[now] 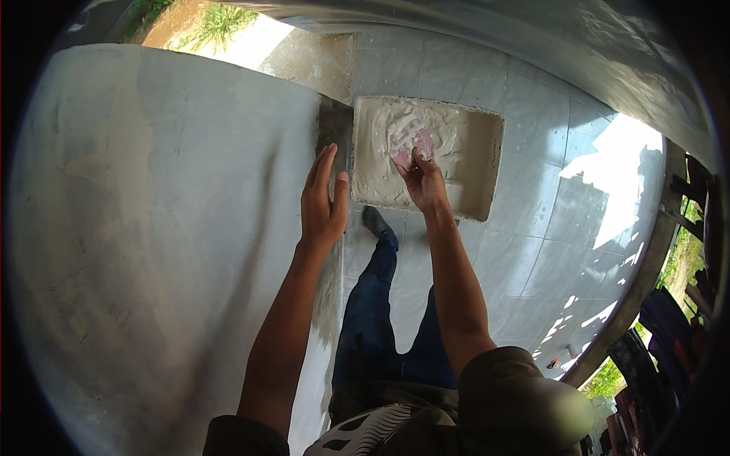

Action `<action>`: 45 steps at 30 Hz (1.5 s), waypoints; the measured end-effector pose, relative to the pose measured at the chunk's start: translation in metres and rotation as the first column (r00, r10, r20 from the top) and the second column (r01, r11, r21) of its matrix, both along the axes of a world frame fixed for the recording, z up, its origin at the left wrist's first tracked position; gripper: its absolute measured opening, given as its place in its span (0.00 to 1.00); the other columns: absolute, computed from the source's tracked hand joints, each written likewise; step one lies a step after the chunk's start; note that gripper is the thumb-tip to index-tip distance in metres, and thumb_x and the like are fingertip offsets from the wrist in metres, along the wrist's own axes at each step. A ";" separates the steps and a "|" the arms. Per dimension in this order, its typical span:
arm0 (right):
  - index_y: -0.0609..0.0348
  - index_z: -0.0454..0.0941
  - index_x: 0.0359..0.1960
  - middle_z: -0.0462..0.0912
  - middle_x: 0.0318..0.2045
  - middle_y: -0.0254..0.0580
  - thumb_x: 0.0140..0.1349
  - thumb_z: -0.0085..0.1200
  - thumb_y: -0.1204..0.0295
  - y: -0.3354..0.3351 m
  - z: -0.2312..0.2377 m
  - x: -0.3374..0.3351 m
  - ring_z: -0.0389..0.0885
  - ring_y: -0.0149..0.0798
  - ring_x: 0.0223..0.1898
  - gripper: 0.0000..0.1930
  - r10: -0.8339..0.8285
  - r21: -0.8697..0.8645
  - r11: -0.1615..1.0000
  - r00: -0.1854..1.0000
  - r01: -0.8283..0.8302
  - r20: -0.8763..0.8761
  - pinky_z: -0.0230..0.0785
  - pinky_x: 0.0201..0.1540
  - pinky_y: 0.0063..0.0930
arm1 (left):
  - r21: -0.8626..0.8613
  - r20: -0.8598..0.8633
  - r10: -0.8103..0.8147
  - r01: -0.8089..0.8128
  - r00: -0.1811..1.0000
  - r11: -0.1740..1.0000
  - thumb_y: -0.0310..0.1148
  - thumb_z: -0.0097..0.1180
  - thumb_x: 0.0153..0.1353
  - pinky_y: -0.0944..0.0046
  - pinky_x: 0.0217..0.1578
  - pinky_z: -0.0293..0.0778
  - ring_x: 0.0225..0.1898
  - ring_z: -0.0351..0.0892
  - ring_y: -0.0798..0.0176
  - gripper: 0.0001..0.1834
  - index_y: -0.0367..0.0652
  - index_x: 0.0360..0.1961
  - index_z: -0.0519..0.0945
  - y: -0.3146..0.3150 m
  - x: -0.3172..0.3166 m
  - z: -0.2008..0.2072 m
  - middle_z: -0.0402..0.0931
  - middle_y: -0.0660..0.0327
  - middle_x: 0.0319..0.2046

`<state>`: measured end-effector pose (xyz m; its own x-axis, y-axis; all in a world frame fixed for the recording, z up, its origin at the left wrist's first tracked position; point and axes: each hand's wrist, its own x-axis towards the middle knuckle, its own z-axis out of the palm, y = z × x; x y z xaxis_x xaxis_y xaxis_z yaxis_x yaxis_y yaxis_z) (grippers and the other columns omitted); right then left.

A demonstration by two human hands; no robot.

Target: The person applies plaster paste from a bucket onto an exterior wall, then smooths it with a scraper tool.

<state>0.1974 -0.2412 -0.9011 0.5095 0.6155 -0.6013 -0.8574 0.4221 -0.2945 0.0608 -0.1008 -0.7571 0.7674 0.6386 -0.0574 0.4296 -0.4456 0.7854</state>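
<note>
My right hand [424, 182] grips a flat pink spreader-like piece [402, 157], its far part smeared with pale paste; its exact kind is hard to make out. Beneath it, thick cream-coloured paste [372, 171] fills the left and middle of a rectangular tray [493, 167]. The right side of the tray holds only a thin smear. My left hand [323, 205] is held up with its fingers stretched out and nothing in it. It is left of the tray, over the edge of a grey plastered wall [175, 205].
Grey floor tiles [525, 228] lie under the tray and to its right, with bright sun patches [616, 182]. My foot [374, 221] stands close to the tray's near side. Dark stacked objects [661, 334] line the right rim, and a green plant [220, 26] shows outside at upper left.
</note>
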 end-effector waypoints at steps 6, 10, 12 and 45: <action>0.58 0.71 0.61 0.82 0.53 0.39 0.74 0.53 0.70 -0.037 0.080 -0.003 0.85 0.34 0.50 0.17 0.159 0.083 0.982 0.983 -0.167 0.091 0.84 0.53 0.31 | 0.110 0.090 0.040 -0.049 0.995 0.993 0.39 0.43 0.76 0.49 0.70 0.62 0.70 0.66 0.38 0.27 0.31 0.69 0.67 -0.018 0.000 0.060 0.68 0.38 0.67; 0.56 0.69 0.64 0.82 0.51 0.37 0.73 0.53 0.70 -0.051 0.133 0.004 0.87 0.34 0.47 0.20 0.273 0.138 0.944 0.943 -0.300 0.188 0.87 0.47 0.32 | 0.176 0.171 0.104 -0.134 0.980 0.975 0.40 0.41 0.77 0.49 0.70 0.62 0.70 0.66 0.39 0.27 0.31 0.69 0.67 -0.040 -0.002 0.106 0.68 0.39 0.67; 0.59 0.68 0.64 0.82 0.52 0.39 0.73 0.54 0.69 -0.053 0.165 0.004 0.86 0.35 0.49 0.21 0.315 0.156 0.920 0.915 -0.359 0.252 0.86 0.49 0.33 | 0.206 0.223 0.143 -0.190 0.964 0.960 0.40 0.41 0.77 0.49 0.70 0.62 0.70 0.66 0.39 0.27 0.31 0.69 0.68 -0.050 -0.009 0.133 0.68 0.39 0.67; 0.70 0.68 0.63 0.80 0.57 0.50 0.75 0.48 0.73 -0.142 0.510 -0.353 0.84 0.40 0.55 0.19 0.218 0.454 0.646 0.718 -0.614 0.661 0.82 0.58 0.36 | 0.573 0.677 0.068 -0.582 0.733 0.577 0.39 0.39 0.75 0.46 0.70 0.60 0.72 0.63 0.36 0.29 0.30 0.70 0.65 -0.236 -0.399 0.444 0.66 0.38 0.69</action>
<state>-0.1554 -0.3835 -0.3912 0.1849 0.9486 0.2569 -0.7782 0.3009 -0.5512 -0.3381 -0.3368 -0.3136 0.2110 0.4675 0.8585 0.2987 -0.8671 0.3987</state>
